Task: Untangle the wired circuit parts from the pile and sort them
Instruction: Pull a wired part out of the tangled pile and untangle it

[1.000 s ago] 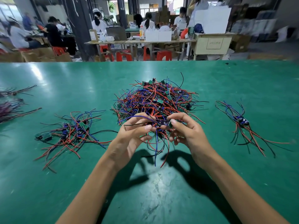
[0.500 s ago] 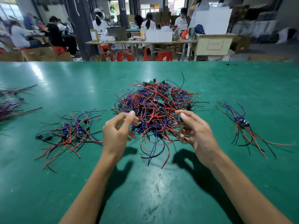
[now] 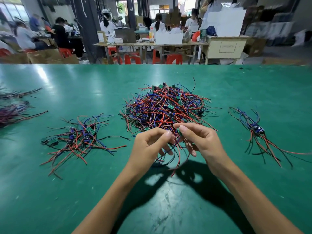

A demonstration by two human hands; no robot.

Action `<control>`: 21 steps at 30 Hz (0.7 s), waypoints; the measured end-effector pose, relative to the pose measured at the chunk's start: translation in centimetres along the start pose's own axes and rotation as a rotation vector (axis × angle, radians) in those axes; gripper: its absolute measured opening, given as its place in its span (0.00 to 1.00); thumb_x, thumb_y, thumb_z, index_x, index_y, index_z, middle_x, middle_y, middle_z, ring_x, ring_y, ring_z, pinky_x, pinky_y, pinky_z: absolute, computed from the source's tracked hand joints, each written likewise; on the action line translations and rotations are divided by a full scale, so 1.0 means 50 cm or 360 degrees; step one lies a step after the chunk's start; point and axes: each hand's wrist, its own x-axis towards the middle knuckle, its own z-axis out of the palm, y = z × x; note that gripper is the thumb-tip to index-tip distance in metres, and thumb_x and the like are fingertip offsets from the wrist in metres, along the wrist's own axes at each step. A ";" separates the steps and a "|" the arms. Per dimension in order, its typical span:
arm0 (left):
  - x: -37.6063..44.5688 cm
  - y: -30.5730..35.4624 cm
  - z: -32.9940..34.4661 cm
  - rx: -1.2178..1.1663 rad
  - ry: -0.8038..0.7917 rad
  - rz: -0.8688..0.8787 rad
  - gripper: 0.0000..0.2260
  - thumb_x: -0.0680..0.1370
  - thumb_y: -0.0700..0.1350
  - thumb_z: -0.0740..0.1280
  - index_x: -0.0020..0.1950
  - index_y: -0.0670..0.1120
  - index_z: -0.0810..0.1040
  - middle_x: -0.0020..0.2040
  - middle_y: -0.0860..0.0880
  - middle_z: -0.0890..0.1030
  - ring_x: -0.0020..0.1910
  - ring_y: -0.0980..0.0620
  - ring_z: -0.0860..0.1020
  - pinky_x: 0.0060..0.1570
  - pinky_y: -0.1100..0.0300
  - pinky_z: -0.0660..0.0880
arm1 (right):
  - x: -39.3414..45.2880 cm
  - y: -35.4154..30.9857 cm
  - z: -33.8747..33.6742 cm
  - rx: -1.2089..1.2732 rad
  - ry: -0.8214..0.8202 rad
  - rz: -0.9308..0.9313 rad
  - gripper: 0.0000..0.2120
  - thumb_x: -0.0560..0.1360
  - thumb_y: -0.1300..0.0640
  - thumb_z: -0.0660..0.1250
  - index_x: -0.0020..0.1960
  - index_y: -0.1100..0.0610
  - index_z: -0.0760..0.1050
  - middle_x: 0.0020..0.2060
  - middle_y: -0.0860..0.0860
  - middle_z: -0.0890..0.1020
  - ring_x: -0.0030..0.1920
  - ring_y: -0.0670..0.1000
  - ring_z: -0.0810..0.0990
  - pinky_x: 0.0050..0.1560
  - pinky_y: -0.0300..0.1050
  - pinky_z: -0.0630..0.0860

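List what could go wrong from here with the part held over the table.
1. The wires hanging below the left hand and right hand look looped together and may knot tighter if pulled apart.
2. The held circuit part sits close to the big pile, so its loose leads could snag there and drag others out.

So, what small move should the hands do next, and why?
Probably lift the small green circuit board, pinched in the right hand, gently away from the big tangled pile of red, blue and black wires, while the left hand frees its hanging wires, which appear to reach the pile's near edge.
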 end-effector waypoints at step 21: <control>0.042 -0.024 -0.341 0.1874 0.0956 -0.0365 0.08 0.76 0.47 0.71 0.55 0.52 0.85 0.51 0.43 0.85 0.54 0.40 0.81 0.55 0.47 0.76 | 0.016 0.039 -0.011 -0.0400 0.0413 -0.0015 0.07 0.79 0.56 0.68 0.50 0.45 0.82 0.44 0.44 0.84 0.37 0.41 0.78 0.35 0.34 0.72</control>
